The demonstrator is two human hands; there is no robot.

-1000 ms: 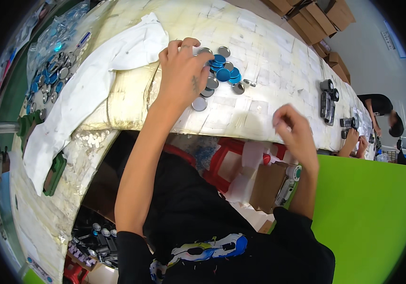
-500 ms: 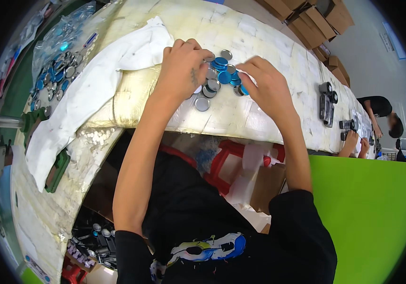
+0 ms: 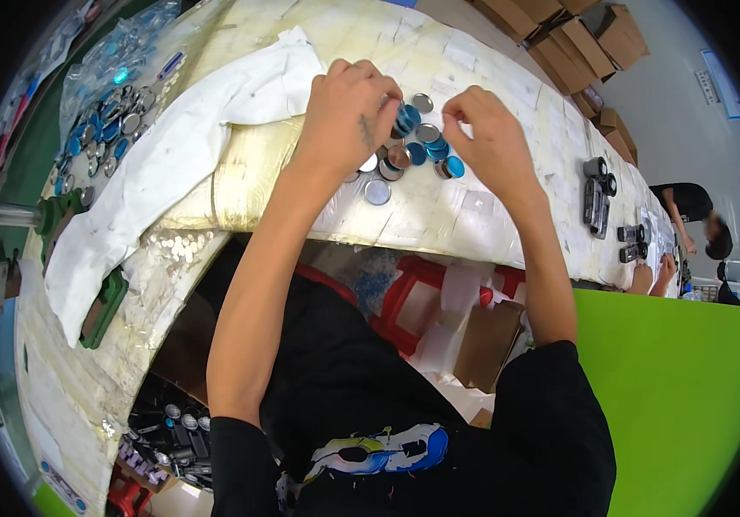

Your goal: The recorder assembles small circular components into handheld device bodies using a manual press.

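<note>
A small heap of round blue and silver discs (image 3: 417,151) lies on the pale, tape-covered worktable (image 3: 490,215). My left hand (image 3: 348,108) rests on the left side of the heap, its fingers curled around a blue disc (image 3: 406,116). My right hand (image 3: 482,129) hovers just right of the heap, with its fingertips pinched together over the discs. What the right fingers pinch is hidden. One silver disc (image 3: 377,191) lies apart, nearer the table's front edge.
A white cloth (image 3: 171,164) drapes over the table at the left. Beyond it lie more discs in a clear bag (image 3: 103,112). Black parts (image 3: 596,194) sit further right. Another person (image 3: 689,215) works at the far right. Red stools (image 3: 404,293) stand under the table.
My right hand has come up from the table's front edge to the heap of discs, then drawn slightly right. My left hand has stayed on the heap.
</note>
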